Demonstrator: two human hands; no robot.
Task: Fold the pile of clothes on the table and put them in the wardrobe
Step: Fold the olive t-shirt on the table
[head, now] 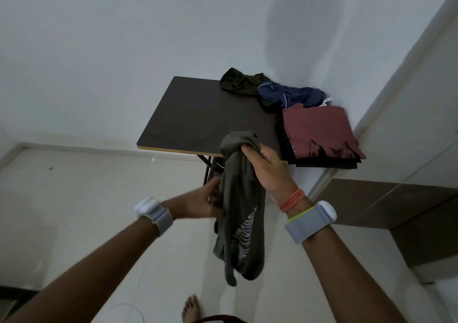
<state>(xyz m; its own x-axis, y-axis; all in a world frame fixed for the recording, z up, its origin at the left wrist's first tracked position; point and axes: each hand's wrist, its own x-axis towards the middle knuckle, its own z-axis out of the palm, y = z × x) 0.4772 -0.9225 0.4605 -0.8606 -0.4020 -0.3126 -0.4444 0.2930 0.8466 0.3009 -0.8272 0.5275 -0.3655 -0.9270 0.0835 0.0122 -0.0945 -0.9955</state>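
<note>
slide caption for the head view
Right hand grips the bunched top of an olive shirt, left hand holds its side; folded maroon shirt, navy garment and dark green garment lie on the table.

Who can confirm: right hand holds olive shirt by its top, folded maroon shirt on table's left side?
Wrong side. Head view shows the folded maroon shirt on the right side of the table, not left. The right hand holds the olive shirt by its top.

Table (198, 114): dark top, pale edge strip, folding legs; just beyond grip pt, set against white wall (99, 37). Floor (74, 198): pale glossy tiles, below grip. Brown panel (396, 203): low, right of grip. Light dim; soft shadow (304, 25) on wall, far above grip.
</note>
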